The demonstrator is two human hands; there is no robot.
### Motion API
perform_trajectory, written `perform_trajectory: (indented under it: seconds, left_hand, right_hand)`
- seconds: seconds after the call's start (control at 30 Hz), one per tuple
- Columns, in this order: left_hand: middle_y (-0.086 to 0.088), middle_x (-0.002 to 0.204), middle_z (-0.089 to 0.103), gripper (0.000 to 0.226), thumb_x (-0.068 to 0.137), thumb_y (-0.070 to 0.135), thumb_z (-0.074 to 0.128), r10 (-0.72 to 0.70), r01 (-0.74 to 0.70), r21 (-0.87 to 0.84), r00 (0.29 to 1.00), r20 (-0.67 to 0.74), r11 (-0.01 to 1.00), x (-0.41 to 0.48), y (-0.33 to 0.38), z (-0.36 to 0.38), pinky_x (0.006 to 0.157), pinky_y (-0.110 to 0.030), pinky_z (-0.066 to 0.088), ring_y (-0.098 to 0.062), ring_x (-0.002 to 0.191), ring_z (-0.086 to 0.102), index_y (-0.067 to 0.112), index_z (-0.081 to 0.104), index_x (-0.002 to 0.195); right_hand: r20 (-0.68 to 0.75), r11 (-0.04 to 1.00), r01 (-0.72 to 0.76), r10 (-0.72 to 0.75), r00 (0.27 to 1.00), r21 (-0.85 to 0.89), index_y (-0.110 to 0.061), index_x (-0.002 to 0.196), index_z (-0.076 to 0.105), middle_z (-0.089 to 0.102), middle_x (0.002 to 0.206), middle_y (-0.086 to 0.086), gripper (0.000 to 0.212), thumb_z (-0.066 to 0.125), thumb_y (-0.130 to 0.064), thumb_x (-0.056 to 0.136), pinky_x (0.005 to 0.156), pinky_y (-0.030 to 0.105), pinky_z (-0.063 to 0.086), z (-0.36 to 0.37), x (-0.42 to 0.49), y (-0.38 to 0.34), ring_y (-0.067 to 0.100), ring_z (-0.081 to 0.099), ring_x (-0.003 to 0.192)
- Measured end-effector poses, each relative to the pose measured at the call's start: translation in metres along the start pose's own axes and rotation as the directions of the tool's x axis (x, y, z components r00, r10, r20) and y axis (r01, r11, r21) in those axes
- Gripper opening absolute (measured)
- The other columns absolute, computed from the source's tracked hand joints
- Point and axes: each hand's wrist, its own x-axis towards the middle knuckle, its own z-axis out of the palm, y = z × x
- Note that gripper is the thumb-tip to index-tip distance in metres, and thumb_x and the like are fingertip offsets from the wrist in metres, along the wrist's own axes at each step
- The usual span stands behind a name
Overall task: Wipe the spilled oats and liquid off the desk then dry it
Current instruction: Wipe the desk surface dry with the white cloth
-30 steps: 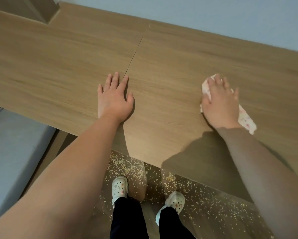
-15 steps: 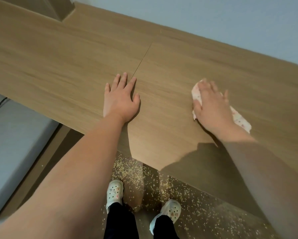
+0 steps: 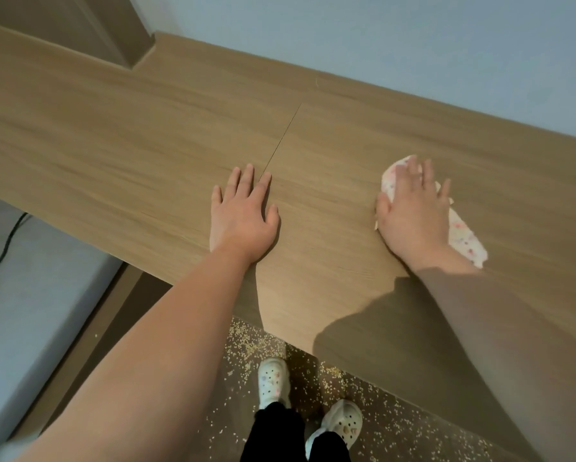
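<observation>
The wooden desk (image 3: 146, 135) runs across the view with a seam down its middle. My left hand (image 3: 243, 218) lies flat on it just left of the seam, fingers apart, holding nothing. My right hand (image 3: 413, 211) presses palm-down on a white cloth (image 3: 466, 241) with small coloured spots, to the right of the seam. The cloth shows beyond the fingertips and beside the wrist; the rest is hidden under the hand. No oats or liquid are visible on the desk top. Oats (image 3: 246, 348) lie scattered on the dark floor under the desk's front edge.
A pale wall (image 3: 413, 45) backs the desk. A wooden upright (image 3: 106, 31) stands at the far left corner. A grey surface (image 3: 29, 311) with a black cable (image 3: 3, 251) lies low on the left. My feet in white clogs (image 3: 273, 381) stand among the oats.
My right hand has slid the cloth a little left and then back toward the far right. My left hand has stayed flat beside the seam. The camera has shifted.
</observation>
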Motion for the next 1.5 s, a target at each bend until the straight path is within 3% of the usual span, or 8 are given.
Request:
perform_trajectory:
  seconds: [0.17,0.23,0.4,0.57,0.73,0.9,1.3,1.5]
  left_hand:
    - [-0.001,0.165,0.0,0.06,0.1,0.041,0.026,0.009,-0.01,0.026,0.999,0.04,1.0,-0.002,0.002,-0.002,0.121,-0.048,0.001,-0.02,0.151,-0.008,0.028,0.011,0.156]
    - [-0.004,0.164,0.002,0.06,0.1,0.039,0.028,0.01,-0.012,0.035,0.999,0.051,0.999,-0.001,0.004,-0.004,0.121,-0.049,0.0,-0.022,0.151,-0.007,0.025,0.013,0.156]
    - [-0.009,0.161,0.014,0.057,0.098,0.032,0.038,0.072,-0.072,-0.027,0.997,-0.011,0.997,0.024,0.017,-0.016,0.12,-0.05,-0.004,-0.023,0.151,-0.006,0.014,0.026,0.151]
    - [-0.006,0.164,-0.005,0.063,0.101,0.038,0.031,0.123,-0.123,-0.047,0.992,-0.01,0.991,0.091,0.034,-0.023,0.12,-0.048,-0.004,-0.023,0.15,-0.013,0.019,0.009,0.156]
    - [-0.006,0.164,-0.007,0.064,0.1,0.045,0.022,0.083,-0.083,-0.01,0.995,0.047,0.997,0.115,0.032,-0.011,0.121,-0.048,-0.003,-0.021,0.15,-0.014,0.023,0.004,0.157]
    - [-0.006,0.164,-0.01,0.064,0.099,0.045,0.021,0.099,-0.099,-0.004,0.994,0.055,0.995,0.116,0.032,-0.009,0.121,-0.049,-0.004,-0.022,0.149,-0.016,0.024,0.002,0.156]
    - [-0.006,0.164,-0.009,0.067,0.097,0.045,0.021,0.09,-0.091,0.016,0.994,0.058,0.996,0.117,0.032,-0.007,0.121,-0.05,-0.003,-0.022,0.149,-0.015,0.02,0.001,0.156]
    - [-0.006,0.164,-0.006,0.066,0.097,0.045,0.023,0.087,-0.087,0.006,0.995,0.051,0.996,0.116,0.033,-0.008,0.121,-0.05,-0.002,-0.022,0.15,-0.013,0.022,0.005,0.156]
  right_hand:
    - [0.192,0.83,0.558,-0.548,0.814,0.007,-0.018,0.156,0.007,-0.005,0.162,0.0,0.06,0.018,-0.04,0.101,0.12,0.042,-0.008,0.008,-0.036,-0.027,0.014,-0.008,0.148]
    - [0.206,0.873,0.487,-0.474,0.856,-0.014,-0.02,0.156,0.002,-0.009,0.161,-0.004,0.061,0.022,-0.041,0.102,0.12,0.04,-0.009,0.005,-0.015,-0.008,0.01,-0.011,0.148]
    - [0.045,0.998,-0.066,0.065,0.997,0.025,-0.008,0.154,0.02,0.012,0.163,0.009,0.062,0.036,-0.032,0.1,0.122,0.047,0.006,-0.008,0.027,0.002,0.022,0.008,0.151]
    - [0.289,0.892,0.453,-0.434,0.854,0.001,-0.024,0.156,-0.001,-0.018,0.162,-0.006,0.061,0.028,-0.034,0.103,0.119,0.037,-0.015,-0.008,0.023,-0.008,0.009,-0.021,0.147]
    - [0.159,0.985,0.16,-0.148,0.976,-0.065,-0.018,0.155,0.019,0.011,0.163,0.003,0.068,0.015,-0.045,0.093,0.119,0.039,-0.009,-0.015,0.073,0.028,0.019,-0.003,0.149]
    - [0.025,0.97,0.237,-0.236,0.972,-0.056,0.001,0.141,0.042,0.042,0.142,0.017,0.065,0.025,-0.04,0.092,0.111,0.043,0.018,-0.007,0.092,0.007,0.031,0.029,0.128]
    - [0.064,0.88,0.475,-0.473,0.878,-0.003,-0.017,0.152,0.031,0.032,0.156,0.011,0.055,0.04,-0.031,0.099,0.118,0.044,0.018,0.007,0.198,-0.095,0.03,0.025,0.144]
    - [0.079,0.928,0.373,-0.372,0.925,0.004,-0.014,0.154,0.024,0.022,0.161,0.006,0.056,0.034,-0.034,0.103,0.119,0.04,0.012,0.0,0.178,-0.045,0.025,0.018,0.147]
